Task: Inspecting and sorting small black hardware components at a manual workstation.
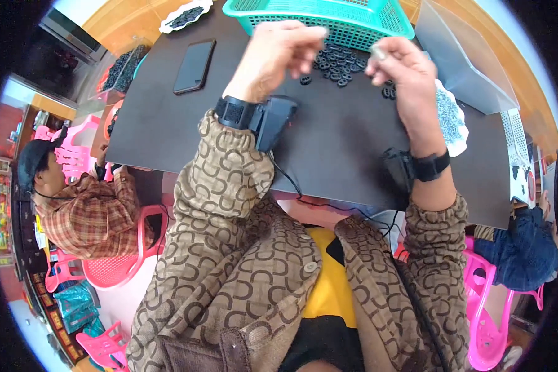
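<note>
Both my hands are raised over the far part of the dark table (341, 149). My left hand (283, 54) has its thumb and fingers drawn together and curled; motion blurs the fingertips. My right hand (405, 64) faces it a short gap away, closed in a pinch with the thumb against the fingers. Whatever either hand holds is too small or hidden to name. Between and behind them lies a loose pile of small black ring-shaped pieces with holes (340, 62). A few more black pieces (388, 92) lie by my right fingers.
A green mesh basket (328, 25) stands at the far edge. Right of my right hand are a white dish of small silvery parts (451, 121) and a clear plastic bin (468, 56). A phone (194, 66) lies at left. People sit at both sides (87, 211).
</note>
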Available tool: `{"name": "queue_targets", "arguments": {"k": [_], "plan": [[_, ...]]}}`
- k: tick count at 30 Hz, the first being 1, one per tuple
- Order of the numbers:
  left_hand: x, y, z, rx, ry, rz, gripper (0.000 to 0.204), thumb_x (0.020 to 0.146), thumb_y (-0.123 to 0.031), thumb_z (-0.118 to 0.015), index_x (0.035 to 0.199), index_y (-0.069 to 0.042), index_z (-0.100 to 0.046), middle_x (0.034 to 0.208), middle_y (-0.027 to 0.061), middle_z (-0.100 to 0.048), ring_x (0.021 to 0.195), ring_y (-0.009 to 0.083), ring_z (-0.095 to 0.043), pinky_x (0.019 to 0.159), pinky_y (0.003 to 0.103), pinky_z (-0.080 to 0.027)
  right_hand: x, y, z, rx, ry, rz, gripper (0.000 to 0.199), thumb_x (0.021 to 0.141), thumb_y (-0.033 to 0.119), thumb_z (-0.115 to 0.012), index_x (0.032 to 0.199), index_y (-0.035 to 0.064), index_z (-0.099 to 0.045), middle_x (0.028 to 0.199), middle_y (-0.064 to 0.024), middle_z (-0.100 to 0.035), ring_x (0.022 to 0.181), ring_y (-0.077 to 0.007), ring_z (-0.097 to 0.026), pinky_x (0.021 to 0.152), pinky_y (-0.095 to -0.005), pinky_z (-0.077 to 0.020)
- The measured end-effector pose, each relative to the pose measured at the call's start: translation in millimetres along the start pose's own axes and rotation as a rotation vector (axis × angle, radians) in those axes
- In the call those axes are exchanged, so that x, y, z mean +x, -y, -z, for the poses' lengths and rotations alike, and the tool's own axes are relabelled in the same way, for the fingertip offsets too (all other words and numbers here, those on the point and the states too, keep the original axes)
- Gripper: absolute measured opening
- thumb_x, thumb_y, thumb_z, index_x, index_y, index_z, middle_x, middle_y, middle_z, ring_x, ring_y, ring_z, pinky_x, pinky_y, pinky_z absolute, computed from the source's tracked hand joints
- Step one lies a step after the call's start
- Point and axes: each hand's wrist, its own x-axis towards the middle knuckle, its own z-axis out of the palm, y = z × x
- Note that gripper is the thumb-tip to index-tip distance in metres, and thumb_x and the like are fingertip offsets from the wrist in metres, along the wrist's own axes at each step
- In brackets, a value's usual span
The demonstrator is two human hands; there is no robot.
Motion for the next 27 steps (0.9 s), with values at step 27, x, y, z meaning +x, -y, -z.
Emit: {"name": "queue_targets", "arguments": {"k": [27], "plan": [[46.4, 80.8, -32.0, 1.048, 0.077, -0.225, 0.035, 0.092, -0.035, -0.102, 0.113, -0.008, -0.096, 0.109, 0.0174, -0.092, 0.109, 0.0424, -0.087, 0.1, 0.056, -0.067, -0.8, 35.3, 34.3, 0.453, 0.004, -0.066, 0.019, 0.127, 0.013, -0.073, 0.124, -0.0038, -0.08, 0.112, -0.0133, -0.086, 0.095, -0.0233, -0.084, 0.08, -0.0311, -0.064]]}}
